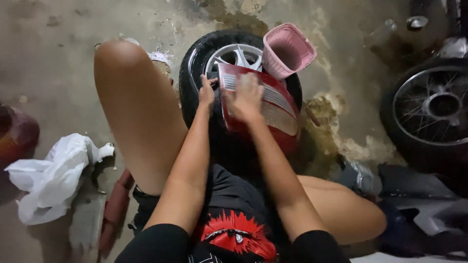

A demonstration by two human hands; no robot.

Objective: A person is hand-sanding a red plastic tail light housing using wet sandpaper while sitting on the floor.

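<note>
A red tail-light lens (273,112) with pale ribbed panels rests on a black car tyre with a silver alloy rim (234,56) on the concrete floor. My left hand (206,92) grips the lens at its left edge. My right hand (247,100) lies flat on the lens face, blurred, fingers pressed down; I cannot tell whether something is under the palm. My bare knees flank the tyre.
A pink plastic basket (288,50) leans on the tyre's far right side. A crumpled white cloth (53,178) lies at the left. A spoked motorcycle wheel (431,109) and grey bodywork (429,209) stand at the right. The floor (58,58) is stained concrete.
</note>
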